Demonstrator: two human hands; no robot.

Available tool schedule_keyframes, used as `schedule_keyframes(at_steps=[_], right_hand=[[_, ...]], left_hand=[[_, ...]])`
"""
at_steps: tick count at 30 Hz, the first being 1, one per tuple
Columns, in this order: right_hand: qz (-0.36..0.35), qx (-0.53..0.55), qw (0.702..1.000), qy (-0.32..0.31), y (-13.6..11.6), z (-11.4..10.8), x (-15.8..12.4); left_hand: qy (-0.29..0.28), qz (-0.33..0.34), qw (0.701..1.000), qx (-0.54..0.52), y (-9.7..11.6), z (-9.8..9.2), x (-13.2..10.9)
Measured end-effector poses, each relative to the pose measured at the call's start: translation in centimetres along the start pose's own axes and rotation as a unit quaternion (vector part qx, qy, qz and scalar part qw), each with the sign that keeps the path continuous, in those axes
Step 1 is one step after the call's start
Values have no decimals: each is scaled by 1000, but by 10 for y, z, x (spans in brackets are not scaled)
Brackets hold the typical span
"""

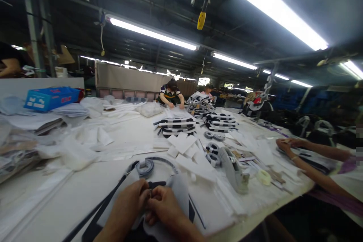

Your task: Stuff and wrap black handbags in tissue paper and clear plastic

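Observation:
My left hand [129,204] and my right hand [164,206] meet at the near edge of the white table [85,189]. Both are closed in a pinch on a pale grey fabric piece [178,189] with dark trim. A dark strap [110,194] runs from under my left hand toward the lower left. A grey tape roll [145,167] lies just beyond my hands. What sits between my fingertips is too small to make out.
A tape dispenser [234,170] and a small tape roll [264,177] stand to the right. Striped fabric stacks [177,125] and white cut pieces [183,143] fill the middle. A blue box [51,97] sits far left. A co-worker's arms [309,162] rest at right; other people work at the far end.

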State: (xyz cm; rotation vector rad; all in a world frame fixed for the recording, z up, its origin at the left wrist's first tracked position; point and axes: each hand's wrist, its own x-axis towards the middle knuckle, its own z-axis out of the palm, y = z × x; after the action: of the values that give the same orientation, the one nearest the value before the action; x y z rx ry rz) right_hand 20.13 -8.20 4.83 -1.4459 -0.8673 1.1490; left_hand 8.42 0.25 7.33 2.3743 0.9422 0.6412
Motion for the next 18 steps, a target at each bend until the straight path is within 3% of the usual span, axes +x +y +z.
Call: schedule_keyframes(at_steps=[4, 11, 18], right_hand=[[-8, -11, 999, 38, -1, -1, -8], [-36, -26, 999, 3, 0, -8, -17], [-36, -37, 999, -13, -3, -11, -22]], left_hand=[[-3, -58, 992, -109, 8, -7, 2], [3, -95, 954, -286, 5, 0, -12], [1, -127, 943, -306, -5, 12, -23]])
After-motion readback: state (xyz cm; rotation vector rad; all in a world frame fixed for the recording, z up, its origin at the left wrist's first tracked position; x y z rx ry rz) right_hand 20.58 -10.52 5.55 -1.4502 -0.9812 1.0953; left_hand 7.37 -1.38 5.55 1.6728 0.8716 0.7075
